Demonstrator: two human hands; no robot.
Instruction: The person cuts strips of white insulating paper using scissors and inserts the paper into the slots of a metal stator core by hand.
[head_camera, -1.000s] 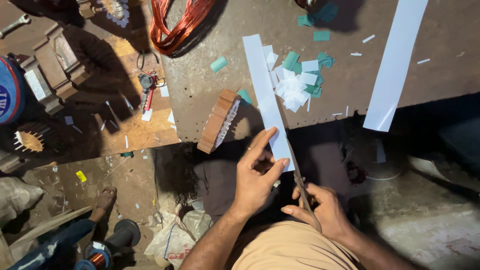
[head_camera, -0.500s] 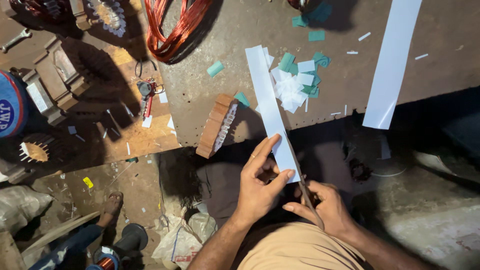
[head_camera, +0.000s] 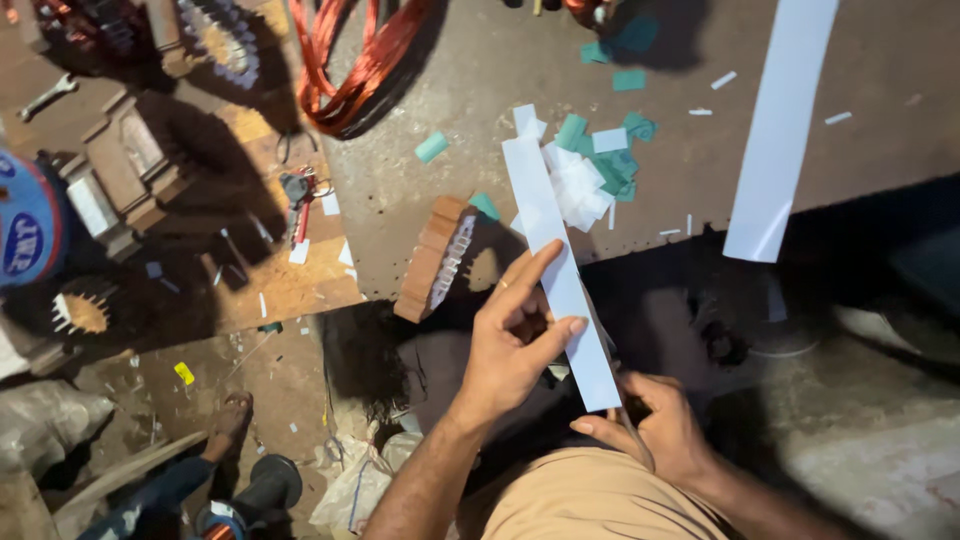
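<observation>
Spanning the far side, workbench (head_camera: 640, 160) carries white-and-teal paper scraps (head_camera: 590, 170) right of copper coil (head_camera: 350, 70); near edge, left hand (head_camera: 510, 345) pinches long white paper strip (head_camera: 560, 270), right hand (head_camera: 655, 430) closed on scissors, barely visible.

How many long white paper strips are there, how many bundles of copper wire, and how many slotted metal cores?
Long white paper strips: 2, one in the left hand at, one on the bench
Copper wire bundles: 1
Slotted metal cores: 3
Total: 6
</observation>
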